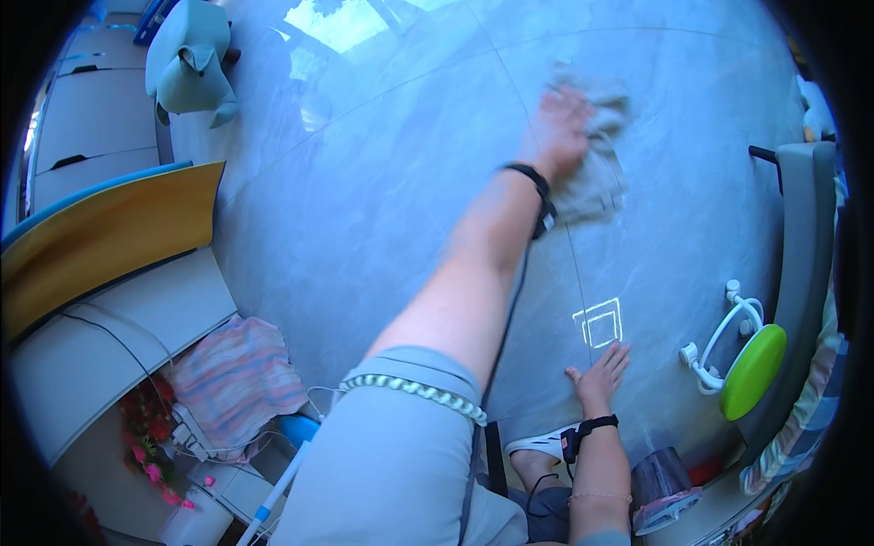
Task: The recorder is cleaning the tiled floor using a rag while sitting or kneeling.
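My left hand [566, 123], blurred by motion, presses down on a greyish-beige cloth [596, 173] spread on the grey tiled floor [382, 173]. The cloth is rumpled and reaches out from under the fingers toward the right and back toward me. A black strap circles that wrist, and a thin dark cable runs down along the forearm. Lower right, my right hand [603, 375] rests flat on the floor, fingers apart and holding nothing. Just beyond its fingertips, a bright double square outline [599, 322] shows on the tiles.
A green-and-white round-seated object [754, 371] stands at the right beside a grey padded edge [806, 227]. A pale animal-shaped seat [191, 68] is far left. Nearer are a yellow curved panel [118, 237], a plaid cloth [238, 373] and a blue-white pole [273, 496]. A dark bin [663, 482] sits lower right.
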A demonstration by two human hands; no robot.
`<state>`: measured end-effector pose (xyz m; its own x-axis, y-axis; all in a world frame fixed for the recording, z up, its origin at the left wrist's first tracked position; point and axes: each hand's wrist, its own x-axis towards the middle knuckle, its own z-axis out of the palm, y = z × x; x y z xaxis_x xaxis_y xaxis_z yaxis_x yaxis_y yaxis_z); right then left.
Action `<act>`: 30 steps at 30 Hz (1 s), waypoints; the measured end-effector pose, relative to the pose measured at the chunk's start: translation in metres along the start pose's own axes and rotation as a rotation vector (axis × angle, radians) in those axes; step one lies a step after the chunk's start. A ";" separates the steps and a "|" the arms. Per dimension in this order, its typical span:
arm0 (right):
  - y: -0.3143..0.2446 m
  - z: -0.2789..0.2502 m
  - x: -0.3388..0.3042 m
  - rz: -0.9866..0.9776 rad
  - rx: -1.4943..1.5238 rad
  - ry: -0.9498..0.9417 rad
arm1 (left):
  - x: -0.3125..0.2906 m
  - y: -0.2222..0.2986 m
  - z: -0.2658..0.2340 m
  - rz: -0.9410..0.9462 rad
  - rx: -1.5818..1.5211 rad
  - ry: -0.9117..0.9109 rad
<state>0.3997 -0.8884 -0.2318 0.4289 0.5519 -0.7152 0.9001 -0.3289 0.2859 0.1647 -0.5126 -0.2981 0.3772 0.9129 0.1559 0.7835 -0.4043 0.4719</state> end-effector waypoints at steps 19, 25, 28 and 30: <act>-0.010 0.008 -0.004 0.020 -0.021 -0.035 | -0.590 -0.256 -0.221 -1.299 0.513 -0.567; -0.016 0.004 -0.004 -0.014 0.007 -0.026 | -0.623 -0.194 -0.206 -1.650 0.444 -0.303; -0.002 -0.005 -0.008 0.025 0.001 -0.033 | -0.535 -0.205 -0.176 -1.944 0.245 0.231; -0.012 -0.001 -0.006 -0.004 0.022 -0.044 | -0.496 -0.241 -0.194 -1.683 0.426 0.291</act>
<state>0.3866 -0.8868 -0.2298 0.4214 0.5192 -0.7435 0.8994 -0.3439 0.2697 -0.3073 -0.8568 -0.3209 -0.9592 0.2765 -0.0594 0.2747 0.9608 0.0369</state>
